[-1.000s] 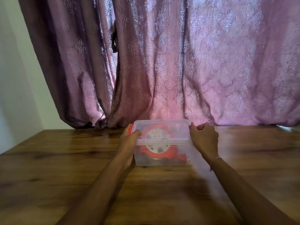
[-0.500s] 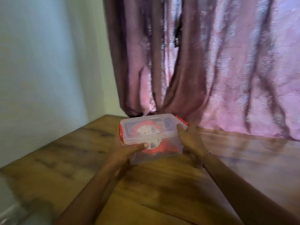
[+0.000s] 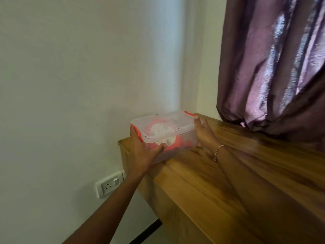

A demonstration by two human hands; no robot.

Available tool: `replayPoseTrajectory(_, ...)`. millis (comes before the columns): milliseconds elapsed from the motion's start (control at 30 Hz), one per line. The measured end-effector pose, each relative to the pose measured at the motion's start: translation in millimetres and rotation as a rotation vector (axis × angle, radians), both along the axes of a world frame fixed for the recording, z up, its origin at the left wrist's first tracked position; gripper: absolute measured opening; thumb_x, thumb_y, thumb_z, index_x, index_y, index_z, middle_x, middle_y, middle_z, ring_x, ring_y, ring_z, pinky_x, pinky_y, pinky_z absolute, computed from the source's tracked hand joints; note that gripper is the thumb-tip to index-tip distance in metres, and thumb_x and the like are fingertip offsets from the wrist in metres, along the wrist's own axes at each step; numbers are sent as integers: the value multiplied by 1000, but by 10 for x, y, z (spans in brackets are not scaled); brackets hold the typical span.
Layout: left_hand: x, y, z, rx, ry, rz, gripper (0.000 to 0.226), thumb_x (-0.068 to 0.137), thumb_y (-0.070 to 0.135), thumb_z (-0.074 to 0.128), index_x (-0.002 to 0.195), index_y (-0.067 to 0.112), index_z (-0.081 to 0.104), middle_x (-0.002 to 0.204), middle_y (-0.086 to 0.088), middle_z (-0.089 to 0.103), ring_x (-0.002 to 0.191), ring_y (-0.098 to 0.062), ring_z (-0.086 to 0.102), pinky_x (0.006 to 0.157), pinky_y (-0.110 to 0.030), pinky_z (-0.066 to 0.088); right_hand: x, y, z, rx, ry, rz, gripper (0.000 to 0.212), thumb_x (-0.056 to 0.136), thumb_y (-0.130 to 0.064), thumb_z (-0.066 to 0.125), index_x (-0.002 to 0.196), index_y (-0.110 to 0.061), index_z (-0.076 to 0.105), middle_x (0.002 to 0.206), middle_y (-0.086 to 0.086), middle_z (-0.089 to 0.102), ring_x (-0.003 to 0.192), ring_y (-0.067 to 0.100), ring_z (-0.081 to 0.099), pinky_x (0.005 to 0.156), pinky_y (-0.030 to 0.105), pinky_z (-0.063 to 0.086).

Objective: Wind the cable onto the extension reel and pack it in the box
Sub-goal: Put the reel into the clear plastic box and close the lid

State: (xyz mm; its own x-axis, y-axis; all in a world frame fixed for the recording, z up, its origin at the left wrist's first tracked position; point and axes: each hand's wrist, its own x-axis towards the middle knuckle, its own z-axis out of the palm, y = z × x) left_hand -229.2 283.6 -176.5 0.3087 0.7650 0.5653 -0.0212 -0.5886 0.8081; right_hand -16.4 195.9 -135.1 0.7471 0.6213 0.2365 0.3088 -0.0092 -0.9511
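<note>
A clear plastic box (image 3: 177,123) with a closed lid and red side clips sits at the left end of the wooden table (image 3: 237,173). Through its walls shows the red and white extension reel (image 3: 159,129). My left hand (image 3: 143,152) grips the box's left end, thumb across the front wall. My right hand (image 3: 204,133) holds its right end. The box's left part reaches over the table's left edge.
A pale wall stands close on the left, with a white wall socket (image 3: 109,186) low beside the table's end. A purple curtain (image 3: 272,59) hangs at the back right, down to the tabletop.
Both hands have carried the box from the middle of the table toward its left end. The view has swung left with it, so the wall and socket now show.
</note>
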Motion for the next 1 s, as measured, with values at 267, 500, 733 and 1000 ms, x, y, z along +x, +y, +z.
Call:
replayPoseTrajectory(267,-115,274,-166,33,60,237,131,63,59,87,159,26,5,164,1,25,147,-25,33,115,-49,38,-153,602,58,-15,74,79,40,102,-54,31,123,-30,55,121,5,64,109,26,64,95,48,54)
replayPoseTrajectory(500,-178,507,-126,9,36,255,129,65,51,89,160,24,5,165,0,22,148,-25,31,116,-48,37,-203,976,112,-214,62,42,65,98,-64,19,143,-19,33,121,11,60,101,27,62,80,43,56)
replayPoseTrajectory(733,-180,537,-133,18,71,259,128,66,52,87,160,24,5,165,-2,22,147,-29,33,113,-54,39,-273,1000,35,-161,125,11,80,93,-74,17,149,-17,24,126,7,54,90,19,55,76,37,54)
replayPoseTrajectory(1000,-156,428,-72,48,91,328,125,68,45,89,159,16,9,163,-9,25,147,-30,30,114,-53,37,-372,839,-63,-64,242,196,77,94,-70,18,149,-18,36,139,12,57,121,29,57,102,45,51)
